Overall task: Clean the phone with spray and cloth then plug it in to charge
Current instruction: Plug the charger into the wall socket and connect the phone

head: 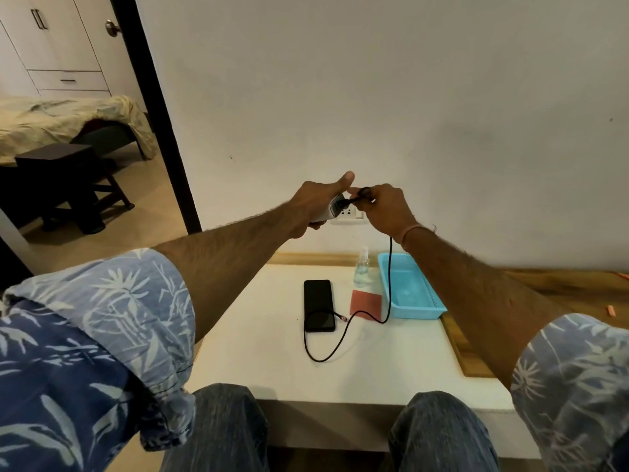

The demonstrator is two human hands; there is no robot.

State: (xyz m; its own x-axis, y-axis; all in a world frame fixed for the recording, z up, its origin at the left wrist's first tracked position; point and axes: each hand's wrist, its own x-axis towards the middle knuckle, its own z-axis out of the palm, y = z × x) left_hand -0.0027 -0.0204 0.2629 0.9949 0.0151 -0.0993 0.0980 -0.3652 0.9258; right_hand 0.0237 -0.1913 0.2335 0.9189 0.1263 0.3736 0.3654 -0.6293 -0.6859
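Left hand point(316, 203) gripping charger adapter point(335, 206), right hand point(386, 209) pinching black cable point(390, 267) at it, phone point(319, 305) flat on surface point(265, 352)

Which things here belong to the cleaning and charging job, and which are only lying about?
For the job: phone, spray bottle, red cloth, cable, charger block, wall socket.
Lying about: blue tray, dark stool, bed.
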